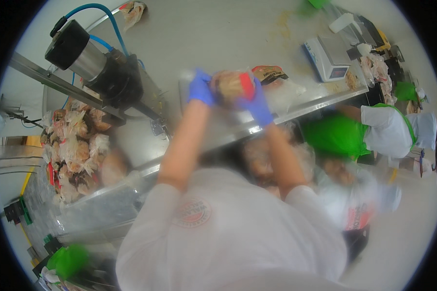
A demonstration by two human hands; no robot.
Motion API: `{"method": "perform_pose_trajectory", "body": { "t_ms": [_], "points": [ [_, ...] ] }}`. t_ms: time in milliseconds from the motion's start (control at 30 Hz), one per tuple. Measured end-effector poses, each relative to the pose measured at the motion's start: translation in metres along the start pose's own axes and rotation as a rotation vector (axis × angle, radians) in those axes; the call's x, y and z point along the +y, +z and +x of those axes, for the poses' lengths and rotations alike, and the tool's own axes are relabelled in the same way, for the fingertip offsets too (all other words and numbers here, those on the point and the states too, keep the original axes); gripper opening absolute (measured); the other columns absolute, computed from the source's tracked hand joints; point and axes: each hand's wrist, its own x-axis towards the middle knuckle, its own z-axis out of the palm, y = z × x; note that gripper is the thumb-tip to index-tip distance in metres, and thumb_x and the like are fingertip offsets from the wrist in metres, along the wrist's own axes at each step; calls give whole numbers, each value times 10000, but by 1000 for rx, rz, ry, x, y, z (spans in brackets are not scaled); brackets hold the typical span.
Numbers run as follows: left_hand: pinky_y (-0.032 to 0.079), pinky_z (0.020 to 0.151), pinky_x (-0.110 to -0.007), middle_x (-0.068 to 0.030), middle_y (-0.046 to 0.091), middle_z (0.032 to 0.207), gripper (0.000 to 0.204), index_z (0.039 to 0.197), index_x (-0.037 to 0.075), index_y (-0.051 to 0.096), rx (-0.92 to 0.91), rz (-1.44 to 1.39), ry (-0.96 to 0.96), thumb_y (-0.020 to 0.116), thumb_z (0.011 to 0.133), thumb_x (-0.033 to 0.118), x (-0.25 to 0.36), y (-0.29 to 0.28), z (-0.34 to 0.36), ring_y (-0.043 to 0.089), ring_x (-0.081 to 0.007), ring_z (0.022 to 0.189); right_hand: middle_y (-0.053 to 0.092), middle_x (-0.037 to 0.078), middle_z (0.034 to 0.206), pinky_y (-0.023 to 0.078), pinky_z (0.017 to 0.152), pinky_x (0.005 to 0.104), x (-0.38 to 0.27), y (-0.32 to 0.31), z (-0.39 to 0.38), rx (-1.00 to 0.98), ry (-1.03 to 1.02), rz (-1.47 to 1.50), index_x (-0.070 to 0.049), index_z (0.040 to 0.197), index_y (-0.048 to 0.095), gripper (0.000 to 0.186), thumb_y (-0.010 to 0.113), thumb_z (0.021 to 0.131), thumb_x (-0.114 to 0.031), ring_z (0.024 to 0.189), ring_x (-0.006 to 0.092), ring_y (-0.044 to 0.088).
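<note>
Between my two blue-gloved hands, above the metal table (213,29), is a clear plastic bag of tan food (226,87) with a red printed band; what the food is, I cannot make out. My left hand (200,88) grips the bag's left side. On its right side, by the red band, my right hand (257,105) is closed round it. Both hands and the bag are blurred. Just beyond my right hand lies another bag (269,73) with a dark and red label, and loose clear plastic (291,91) sits beside it.
A black and silver machine (104,72) with blue hoses stands to my left. Behind it are several filled bags (75,145). One bag (132,13) lies at the far left. A white scale (327,58) stands at right, near a person in a green apron (337,135).
</note>
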Motion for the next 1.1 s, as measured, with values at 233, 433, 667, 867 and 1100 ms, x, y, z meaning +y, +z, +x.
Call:
{"method": "perform_pose_trajectory", "body": {
  "t_ms": [233, 433, 667, 867, 1100],
  "points": [
    [361, 1031, -425, -152, 506, 1284, 496, 1290, 53, 444, -47, -153, -86, 327, 979, 421, 2, -18, -2, 494, -271, 1152, 401, 138, 1388, 329, 1063, 381, -29, -4, -8, -284, 274, 235, -42, 1426, 243, 995, 807, 677, -376, 1243, 288, 430],
    [379, 1016, -458, -245, 495, 1282, 748, 1313, -20, 408, -596, 954, 463, 486, 832, 547, -35, -161, 107, 477, -373, 1193, 404, 181, 1380, 378, 1024, 407, -25, 5, 7, -306, -421, -294, -37, 1435, 204, 1119, 871, 574, -293, 1230, 318, 451],
    [440, 932, -391, -264, 548, 1189, 495, 1206, -40, 493, -232, 469, 22, 420, 912, 351, -11, -106, 48, 545, -338, 1112, 358, 184, 1400, 457, 934, 373, -47, 15, 6, -127, 159, 320, -63, 1455, 160, 1102, 835, 638, -368, 1244, 260, 424],
    [388, 973, -496, -238, 512, 1247, 428, 1208, -38, 466, -59, -14, -160, 342, 987, 308, 14, -88, -2, 509, -364, 1148, 342, 208, 1410, 382, 993, 463, -51, -6, 1, -212, -677, -874, -72, 1412, 277, 949, 807, 650, -272, 1196, 391, 438],
    [481, 792, -360, -139, 634, 1019, 272, 1064, -2, 566, -332, 905, 387, 545, 885, 202, 0, -175, 13, 611, -276, 928, 478, 194, 1297, 397, 998, 418, -78, 25, 7, -532, -826, -599, -69, 1322, 404, 842, 819, 601, -197, 1155, 380, 496]
  ]
}}
